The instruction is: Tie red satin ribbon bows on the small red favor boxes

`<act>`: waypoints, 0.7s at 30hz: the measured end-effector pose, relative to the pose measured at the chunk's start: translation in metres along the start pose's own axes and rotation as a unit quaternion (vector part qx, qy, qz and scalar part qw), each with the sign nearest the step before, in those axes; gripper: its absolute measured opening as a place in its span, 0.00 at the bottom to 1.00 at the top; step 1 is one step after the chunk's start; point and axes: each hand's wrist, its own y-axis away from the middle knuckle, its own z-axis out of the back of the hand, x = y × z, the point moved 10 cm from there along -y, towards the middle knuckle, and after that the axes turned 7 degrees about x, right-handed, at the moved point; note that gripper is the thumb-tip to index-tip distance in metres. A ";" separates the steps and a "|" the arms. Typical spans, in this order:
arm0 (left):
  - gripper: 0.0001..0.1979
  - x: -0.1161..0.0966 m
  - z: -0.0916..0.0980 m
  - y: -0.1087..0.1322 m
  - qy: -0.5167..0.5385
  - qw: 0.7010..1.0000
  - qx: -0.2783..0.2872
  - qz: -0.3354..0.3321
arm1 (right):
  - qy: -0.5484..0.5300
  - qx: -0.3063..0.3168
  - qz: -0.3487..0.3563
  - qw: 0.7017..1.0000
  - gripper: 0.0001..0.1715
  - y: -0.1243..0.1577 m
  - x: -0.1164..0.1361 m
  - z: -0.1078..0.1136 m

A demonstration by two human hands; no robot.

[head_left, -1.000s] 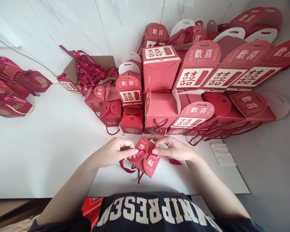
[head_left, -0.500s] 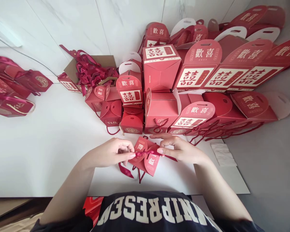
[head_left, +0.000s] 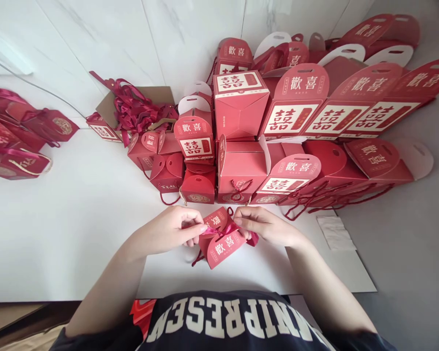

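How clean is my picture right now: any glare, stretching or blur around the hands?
Head view: soft light, no harsh glare on the white tabletop; head view: boxes by the right edge look stretched; head view: the ribbon between the left hand and right hand looks slightly soft, its knot hard to read.

We seem to be looking at an indoor packing corner, though we cannot tell whether it belongs to a home, a shop or a workshop. We judge so from the white table (head_left: 58, 234) across the frame, the stacked red gift boxes (head_left: 241, 109) filling the upper right, and the open carton (head_left: 164, 94) heaped with ribbons (head_left: 135, 112) at upper left, against a marble-veined wall (head_left: 197, 29).
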 end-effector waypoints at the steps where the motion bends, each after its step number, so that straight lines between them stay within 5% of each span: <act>1: 0.14 0.002 -0.003 0.000 0.004 1.000 0.009 0.010 | -0.004 0.001 0.001 1.000 0.23 -0.001 -0.001 -0.001; 8: 0.18 0.007 -0.006 -0.003 0.030 0.999 0.029 0.016 | 0.069 -0.013 0.035 0.997 0.22 -0.004 0.005 0.002; 16: 0.18 0.017 -0.001 -0.006 0.021 1.000 -0.004 0.001 | 0.163 -0.074 -0.032 0.983 0.23 0.006 0.003 0.020; 21: 0.17 0.031 -0.008 -0.002 0.058 0.994 0.090 0.034 | 0.229 -0.075 -0.041 0.970 0.21 0.010 0.009 0.020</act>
